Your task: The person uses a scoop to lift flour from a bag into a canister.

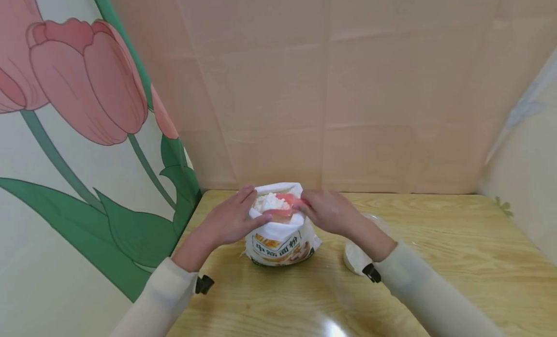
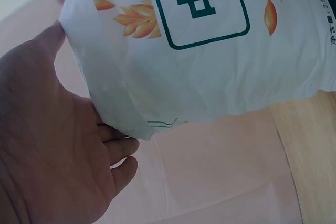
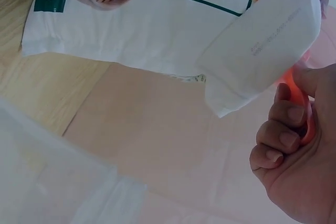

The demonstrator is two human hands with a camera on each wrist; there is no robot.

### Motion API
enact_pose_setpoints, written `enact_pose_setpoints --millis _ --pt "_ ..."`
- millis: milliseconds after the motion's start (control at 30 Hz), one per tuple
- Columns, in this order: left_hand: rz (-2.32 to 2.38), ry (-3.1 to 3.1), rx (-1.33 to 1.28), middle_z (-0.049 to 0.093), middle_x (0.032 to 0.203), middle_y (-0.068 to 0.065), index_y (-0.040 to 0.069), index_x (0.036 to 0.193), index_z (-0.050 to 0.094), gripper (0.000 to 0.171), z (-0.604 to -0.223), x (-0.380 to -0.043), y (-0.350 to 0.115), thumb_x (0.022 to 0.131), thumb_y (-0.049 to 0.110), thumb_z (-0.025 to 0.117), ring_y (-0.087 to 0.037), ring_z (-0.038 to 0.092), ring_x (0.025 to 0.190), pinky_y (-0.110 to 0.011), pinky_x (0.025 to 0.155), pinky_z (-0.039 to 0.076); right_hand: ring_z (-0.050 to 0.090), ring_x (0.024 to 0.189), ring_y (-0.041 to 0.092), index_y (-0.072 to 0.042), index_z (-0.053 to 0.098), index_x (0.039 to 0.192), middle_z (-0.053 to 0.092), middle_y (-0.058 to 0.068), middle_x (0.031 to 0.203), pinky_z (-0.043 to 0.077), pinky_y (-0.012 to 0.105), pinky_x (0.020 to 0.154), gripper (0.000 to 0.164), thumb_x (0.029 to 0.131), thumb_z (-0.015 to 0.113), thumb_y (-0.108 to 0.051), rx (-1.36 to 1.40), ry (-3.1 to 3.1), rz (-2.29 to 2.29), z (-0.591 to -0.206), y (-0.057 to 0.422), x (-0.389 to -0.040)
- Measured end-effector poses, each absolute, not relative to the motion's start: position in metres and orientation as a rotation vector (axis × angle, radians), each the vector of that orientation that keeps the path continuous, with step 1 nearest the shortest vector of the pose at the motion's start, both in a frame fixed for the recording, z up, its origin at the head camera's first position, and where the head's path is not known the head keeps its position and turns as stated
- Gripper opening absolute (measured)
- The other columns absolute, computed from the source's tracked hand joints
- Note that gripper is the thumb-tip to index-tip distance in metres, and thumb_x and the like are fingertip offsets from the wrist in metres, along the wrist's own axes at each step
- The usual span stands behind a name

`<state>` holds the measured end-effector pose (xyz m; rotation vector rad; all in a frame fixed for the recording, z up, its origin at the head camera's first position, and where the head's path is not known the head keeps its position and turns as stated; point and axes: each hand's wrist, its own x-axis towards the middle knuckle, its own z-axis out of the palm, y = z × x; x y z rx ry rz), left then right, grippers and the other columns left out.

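Head view: white flour bag w/ dark green lettering & printed food pics [image 1: 282,252] stands approx. upright on the light wood-grain table [image 1: 444,235], mouth up. Pink plastic scoop [image 1: 290,201] sits in bag mouth, loaded w/ loose white flour [image 1: 271,201]. L hand [image 1: 230,220] at bag's left rim, thumb over front edge; R hand [image 1: 328,211] at bag's right rim, on scoop handle. Round see-through tub w/ whitish lower part [image 1: 356,257] is right of bag, partly hidden under R forearm. Step in hand = scooping, I'd judge. To do it well: keep scoop approx. level so the heap doesn't slide, lift clear of rim w/o scraping, L hand keeps soft rim spread & steady, R forearm minds the tub. L wrist view: L thumb & fingers bent round bag's edge, gap between them only as wide as the bag part they hold; light-looking grip, pressure n/a from pics. R wrist view: R fingers curled tight, closed around scoop handle (looks orange-red here), no gap seen, right by bag's folded rim; scoop's bowl hidden behind bag in this view, so can't check load from here.
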<state>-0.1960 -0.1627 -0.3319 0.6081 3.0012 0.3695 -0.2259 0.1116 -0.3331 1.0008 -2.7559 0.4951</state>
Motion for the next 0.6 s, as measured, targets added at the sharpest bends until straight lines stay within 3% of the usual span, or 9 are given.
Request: enact_pose_setpoints --millis 600 --pt "0.456 3.005 0.565 0.012 0.17 -0.009 0.005 0.161 0.021 0.102 -0.336 -0.197 -0.161 0.094 0.081 0.031 -0.027 0.012 0.156 -0.051 0.122 0.025 0.052 0.065 0.016 -0.012 0.062 0.092 0.054 -0.003 0.072 0.046 0.034 0.061 0.026 0.103 0.059 -0.036 0.951 -2.749 0.532 -0.324 0.127 -0.225"
